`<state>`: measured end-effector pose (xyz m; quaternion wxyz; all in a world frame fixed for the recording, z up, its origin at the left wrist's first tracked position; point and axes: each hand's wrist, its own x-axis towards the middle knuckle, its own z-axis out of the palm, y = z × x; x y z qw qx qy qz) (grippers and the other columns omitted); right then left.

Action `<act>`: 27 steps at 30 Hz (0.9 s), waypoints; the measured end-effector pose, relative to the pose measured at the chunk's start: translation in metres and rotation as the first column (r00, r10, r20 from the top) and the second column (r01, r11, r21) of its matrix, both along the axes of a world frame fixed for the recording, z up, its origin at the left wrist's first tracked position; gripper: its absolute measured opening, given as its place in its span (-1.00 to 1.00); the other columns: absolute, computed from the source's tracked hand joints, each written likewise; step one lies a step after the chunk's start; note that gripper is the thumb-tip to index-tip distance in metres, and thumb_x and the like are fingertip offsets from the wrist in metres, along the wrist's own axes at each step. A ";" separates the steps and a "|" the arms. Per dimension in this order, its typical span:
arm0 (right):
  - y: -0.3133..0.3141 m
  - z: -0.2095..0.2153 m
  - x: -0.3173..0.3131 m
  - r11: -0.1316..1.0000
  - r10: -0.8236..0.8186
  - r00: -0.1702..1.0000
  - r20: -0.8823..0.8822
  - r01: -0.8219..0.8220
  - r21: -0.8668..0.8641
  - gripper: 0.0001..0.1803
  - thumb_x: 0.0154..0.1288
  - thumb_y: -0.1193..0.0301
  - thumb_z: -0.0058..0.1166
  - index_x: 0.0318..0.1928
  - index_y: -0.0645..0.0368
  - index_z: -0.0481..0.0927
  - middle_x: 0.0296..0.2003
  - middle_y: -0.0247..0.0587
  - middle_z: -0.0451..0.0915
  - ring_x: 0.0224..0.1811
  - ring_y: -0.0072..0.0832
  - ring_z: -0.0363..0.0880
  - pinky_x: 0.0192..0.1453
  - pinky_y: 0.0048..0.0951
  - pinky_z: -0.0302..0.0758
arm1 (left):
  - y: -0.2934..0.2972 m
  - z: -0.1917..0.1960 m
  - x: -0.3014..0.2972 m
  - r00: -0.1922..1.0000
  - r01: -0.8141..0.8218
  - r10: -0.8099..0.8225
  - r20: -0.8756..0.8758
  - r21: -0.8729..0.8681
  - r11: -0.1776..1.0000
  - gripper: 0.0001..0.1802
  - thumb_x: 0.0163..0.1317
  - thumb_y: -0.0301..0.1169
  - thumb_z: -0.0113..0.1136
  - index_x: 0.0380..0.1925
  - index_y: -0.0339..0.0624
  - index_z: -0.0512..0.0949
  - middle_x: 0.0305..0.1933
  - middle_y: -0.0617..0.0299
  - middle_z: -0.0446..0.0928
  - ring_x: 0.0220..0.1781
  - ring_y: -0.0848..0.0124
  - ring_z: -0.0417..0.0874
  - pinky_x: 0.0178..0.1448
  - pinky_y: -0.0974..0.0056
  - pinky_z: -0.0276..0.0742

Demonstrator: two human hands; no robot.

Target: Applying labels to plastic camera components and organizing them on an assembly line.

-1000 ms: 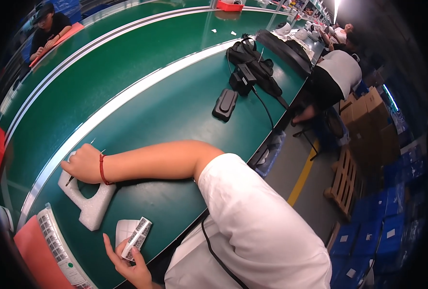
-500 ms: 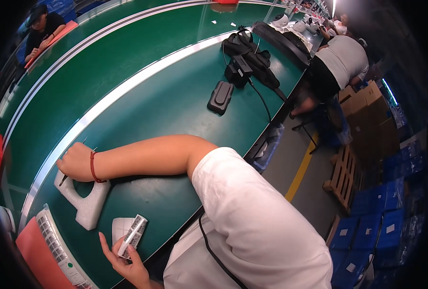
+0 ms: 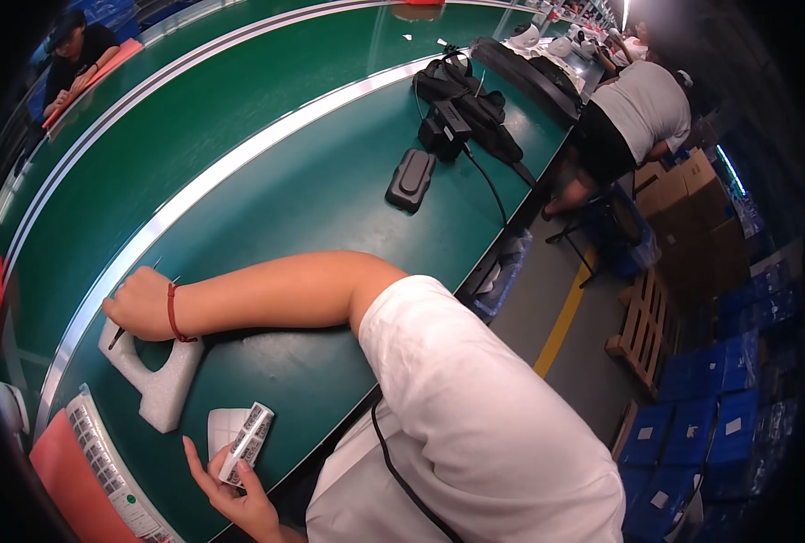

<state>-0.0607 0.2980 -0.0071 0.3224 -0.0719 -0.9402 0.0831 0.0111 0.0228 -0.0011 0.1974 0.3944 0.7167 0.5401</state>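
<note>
The right hand [image 3: 142, 306] lies at the left of the bench, back upward, fingers curled tightly around a slender tool [image 3: 116, 339] whose dark tip points toward the lower left; the tool's long axis slants from there to the upper right, where a thin end shows past the knuckles. Its middle is covered by the hand, and whether it is a pen, tweezers or a blade cannot be told. Beneath that hand, on the green worktable [image 3: 303, 385], a white foam cutout [image 3: 165, 389] has its visible blunt end pointing toward the near edge; its upper part is hidden, so its whole outline is unclear. Nearer the edge, the left hand [image 3: 244, 496] is turned palm up, pinching a narrow printed label strip [image 3: 247, 445] between thumb and fingers, with the index finger stretched out. The strip's long axis leans from lower left to upper right, its bottom end covered by the thumb. Just behind it is a white backing sheet [image 3: 226, 427], partly masked; whether the two are joined is hard to make out. At lower left, a larger label sheet [image 3: 105, 457] beside an orange-red panel [image 3: 69, 475] runs diagonally toward the lower rim.
</note>
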 end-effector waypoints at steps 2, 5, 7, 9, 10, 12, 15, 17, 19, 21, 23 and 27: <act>-0.001 0.002 0.002 1.000 0.001 1.000 -0.002 -0.001 -0.005 -0.86 0.00 0.42 0.10 -0.42 0.21 0.51 -0.61 -0.05 0.59 -0.52 -0.13 0.62 -0.48 -0.20 0.42 | 0.000 0.000 0.000 1.000 0.018 -0.018 -0.019 -0.001 1.000 -0.26 0.23 -0.57 0.03 0.41 -0.23 0.03 -0.23 0.20 0.48 -0.18 0.48 0.48 0.03 0.42 0.35; -0.002 0.007 0.004 1.000 -0.026 0.997 0.076 0.026 -0.008 -0.83 0.04 0.38 0.07 -0.38 0.20 0.57 -0.52 -0.06 0.65 -0.44 -0.20 0.67 -0.38 -0.24 0.52 | 0.000 0.001 0.000 1.000 0.015 -0.015 -0.010 -0.002 1.000 -0.27 0.23 -0.57 0.03 0.41 -0.23 0.03 -0.23 0.20 0.49 -0.18 0.48 0.48 0.03 0.42 0.35; -0.002 0.006 0.003 1.000 -0.024 0.997 0.077 0.024 -0.007 -0.83 0.04 0.37 0.07 -0.37 0.20 0.58 -0.51 -0.08 0.65 -0.43 -0.20 0.67 -0.37 -0.24 0.53 | 0.000 0.001 0.000 1.000 0.025 -0.025 -0.017 0.012 1.000 -0.27 0.23 -0.57 0.03 0.41 -0.24 0.03 -0.22 0.20 0.49 -0.18 0.48 0.48 0.03 0.42 0.34; -0.002 0.004 0.002 1.000 -0.029 0.997 0.071 0.029 -0.001 -0.83 0.04 0.37 0.07 -0.37 0.19 0.59 -0.51 -0.08 0.65 -0.43 -0.20 0.67 -0.36 -0.24 0.53 | -0.001 -0.001 -0.001 0.999 0.025 -0.025 -0.020 0.011 1.000 -0.27 0.24 -0.57 0.03 0.41 -0.24 0.03 -0.22 0.20 0.49 -0.18 0.47 0.48 0.03 0.42 0.34; -0.002 0.003 0.001 0.999 -0.035 0.997 0.065 0.035 0.007 -0.83 0.04 0.37 0.07 -0.38 0.19 0.59 -0.51 -0.09 0.66 -0.43 -0.21 0.67 -0.36 -0.24 0.53 | -0.002 -0.002 -0.001 0.999 0.027 -0.026 -0.022 0.011 1.000 -0.27 0.24 -0.56 0.03 0.41 -0.24 0.02 -0.22 0.19 0.49 -0.18 0.47 0.48 0.03 0.42 0.34; -0.001 0.002 0.000 1.000 -0.017 0.999 0.041 0.017 0.012 -0.86 0.03 0.40 0.07 -0.40 0.20 0.56 -0.56 -0.08 0.62 -0.47 -0.18 0.64 -0.42 -0.22 0.48 | 0.000 0.000 0.001 1.000 0.011 -0.011 0.004 0.019 1.000 -0.27 0.24 -0.56 0.03 0.41 -0.24 0.02 -0.22 0.19 0.49 -0.18 0.47 0.48 0.03 0.42 0.34; 0.000 0.001 -0.002 1.000 0.002 1.000 0.023 -0.002 0.019 -0.88 0.02 0.42 0.07 -0.43 0.21 0.52 -0.60 -0.06 0.59 -0.51 -0.15 0.62 -0.48 -0.20 0.43 | 0.000 0.002 0.002 1.000 0.007 -0.008 0.010 0.017 1.000 -0.26 0.24 -0.55 0.04 0.41 -0.24 0.02 -0.21 0.19 0.50 -0.18 0.47 0.48 0.03 0.42 0.34; 0.001 0.001 -0.002 1.000 0.004 1.000 0.029 -0.005 0.021 -0.88 0.02 0.42 0.07 -0.43 0.21 0.52 -0.60 -0.06 0.59 -0.51 -0.15 0.62 -0.47 -0.20 0.43 | 0.000 0.001 0.001 1.000 0.018 -0.018 -0.010 0.007 1.000 -0.26 0.24 -0.55 0.04 0.41 -0.24 0.02 -0.22 0.19 0.50 -0.18 0.47 0.48 0.02 0.42 0.34; 0.000 0.003 0.000 1.000 0.003 1.000 0.024 -0.003 0.008 -0.88 0.00 0.42 0.09 -0.42 0.20 0.52 -0.60 -0.06 0.59 -0.50 -0.15 0.62 -0.47 -0.19 0.43 | 0.000 0.001 0.001 1.000 0.019 -0.019 -0.009 0.009 1.000 -0.27 0.24 -0.56 0.03 0.41 -0.23 0.02 -0.21 0.19 0.49 -0.17 0.47 0.48 0.04 0.41 0.34; 0.000 0.005 0.002 1.000 0.006 1.000 0.030 -0.006 -0.005 -0.86 -0.01 0.43 0.09 -0.41 0.20 0.52 -0.60 -0.06 0.59 -0.50 -0.14 0.62 -0.46 -0.19 0.43 | 0.000 -0.001 0.001 1.000 0.019 -0.018 -0.012 0.013 1.000 -0.27 0.24 -0.56 0.03 0.41 -0.23 0.03 -0.21 0.18 0.49 -0.17 0.46 0.48 0.05 0.40 0.34; -0.001 0.004 0.002 1.000 0.007 0.999 0.036 -0.007 -0.019 -0.85 -0.02 0.43 0.10 -0.40 0.21 0.52 -0.59 -0.06 0.59 -0.50 -0.14 0.62 -0.46 -0.19 0.43 | 0.000 -0.002 0.001 1.000 0.020 -0.019 -0.015 0.016 1.000 -0.27 0.24 -0.57 0.02 0.41 -0.23 0.03 -0.21 0.18 0.48 -0.16 0.46 0.48 0.06 0.40 0.34; 0.000 0.000 -0.002 1.000 0.006 0.999 0.048 -0.005 -0.026 -0.81 -0.05 0.43 0.12 -0.37 0.22 0.51 -0.59 -0.06 0.59 -0.49 -0.13 0.62 -0.46 -0.18 0.43 | 0.001 -0.003 0.001 1.000 -0.004 0.004 0.009 0.028 1.000 -0.28 0.24 -0.58 0.01 0.41 -0.23 0.03 -0.21 0.18 0.48 -0.16 0.46 0.48 0.07 0.40 0.34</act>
